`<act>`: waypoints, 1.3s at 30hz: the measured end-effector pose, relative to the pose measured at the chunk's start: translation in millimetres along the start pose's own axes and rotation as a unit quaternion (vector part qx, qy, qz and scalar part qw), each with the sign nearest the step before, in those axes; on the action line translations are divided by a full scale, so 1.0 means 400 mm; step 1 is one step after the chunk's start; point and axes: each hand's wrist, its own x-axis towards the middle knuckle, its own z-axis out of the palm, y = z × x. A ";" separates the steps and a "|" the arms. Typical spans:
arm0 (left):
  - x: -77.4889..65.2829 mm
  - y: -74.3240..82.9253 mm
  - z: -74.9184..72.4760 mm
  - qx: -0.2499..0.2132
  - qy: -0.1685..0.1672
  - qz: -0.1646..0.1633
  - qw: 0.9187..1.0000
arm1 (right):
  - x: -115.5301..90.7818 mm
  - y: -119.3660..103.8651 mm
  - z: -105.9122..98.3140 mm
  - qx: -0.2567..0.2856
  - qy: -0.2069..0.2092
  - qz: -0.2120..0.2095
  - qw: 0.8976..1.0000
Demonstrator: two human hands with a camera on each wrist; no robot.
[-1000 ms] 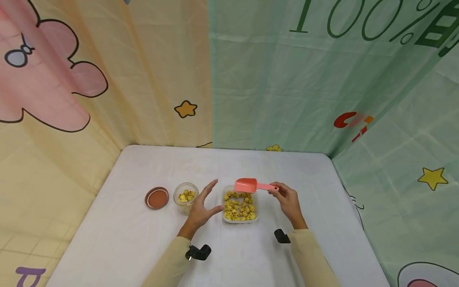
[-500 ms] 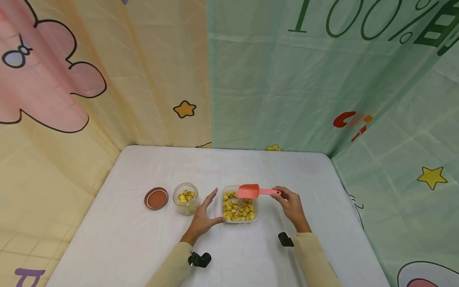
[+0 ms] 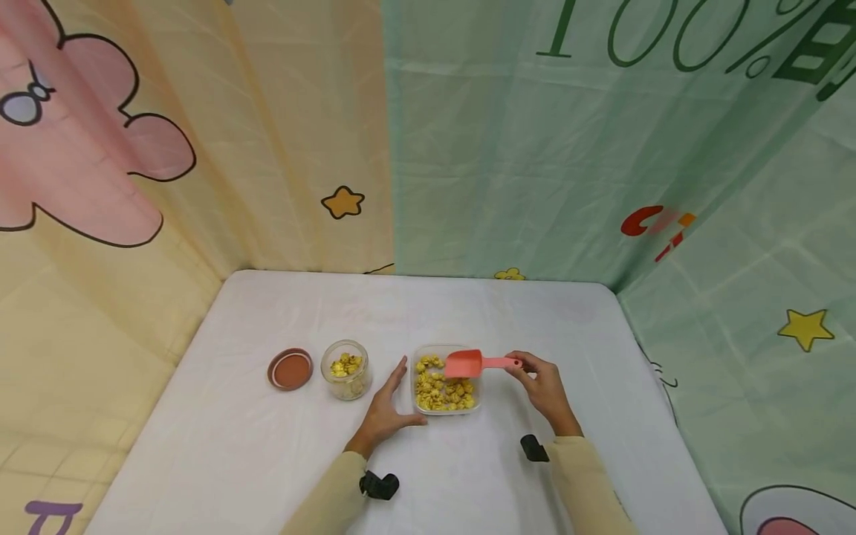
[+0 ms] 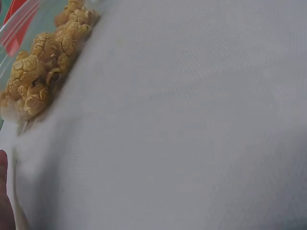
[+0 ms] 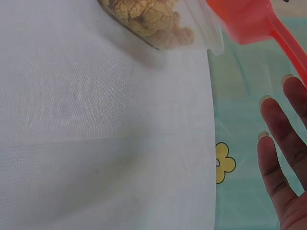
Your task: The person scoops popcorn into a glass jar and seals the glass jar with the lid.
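In the head view, a clear rectangular container point(image 3: 478, 401) holding yellow popcorn point(image 3: 438, 394) stands mid-table. My right hand point(image 3: 545, 390) pinches the handle of a pink-red scoop point(image 3: 463, 364), whose bowl is over the container's back right part. Whether the scoop touches the popcorn cannot be told. My left hand point(image 3: 384, 420) is spread with thumb and fingers apart at the container's near left corner; contact is unclear. The right wrist view shows the scoop point(image 5: 247, 21) above the container wall, with several fingers extended below its handle. Popcorn point(image 4: 43, 67) shows through the container's side in the left wrist view.
Left of my left hand stands a round glass jar point(image 3: 351, 389) with some popcorn inside. A brown round lid point(image 3: 290, 370) lies farther left on the white tablecloth point(image 3: 428, 305). Printed curtains point(image 3: 495, 163) close off the back and sides of the table.
My right hand has lowered the scoop toward the container and shifted slightly right. My left hand has moved away from the jar, nearer to me and toward the container's near left corner.
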 end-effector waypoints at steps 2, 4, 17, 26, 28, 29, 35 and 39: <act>-0.001 -0.007 0.002 0.002 -0.003 -0.004 1.000 | -0.001 -0.002 0.002 -0.006 -0.002 -0.005 1.000; -0.002 -0.012 0.003 0.005 -0.006 -0.006 1.000 | -0.001 -0.004 0.003 -0.007 -0.003 -0.010 1.000; 0.006 -0.023 0.014 0.025 -0.036 -0.012 0.999 | 0.012 -0.023 -0.003 -0.039 -0.043 -0.024 0.998; 0.009 -0.019 0.020 0.015 -0.039 -0.039 0.998 | 0.022 -0.057 -0.005 -0.079 -0.076 -0.056 0.992; 0.010 -0.019 0.021 0.014 -0.039 -0.041 0.998 | 0.025 -0.066 -0.004 -0.099 -0.087 -0.053 0.990; 0.010 -0.018 0.022 0.014 -0.039 -0.040 0.998 | 0.027 -0.070 -0.002 -0.109 -0.092 -0.050 0.989; 0.012 -0.013 0.023 0.013 -0.036 -0.042 0.998 | 0.035 -0.090 0.006 -0.147 -0.110 -0.044 0.982; 0.016 -0.011 0.025 0.013 -0.036 -0.033 0.999 | 0.039 -0.102 0.007 -0.157 -0.110 -0.046 0.980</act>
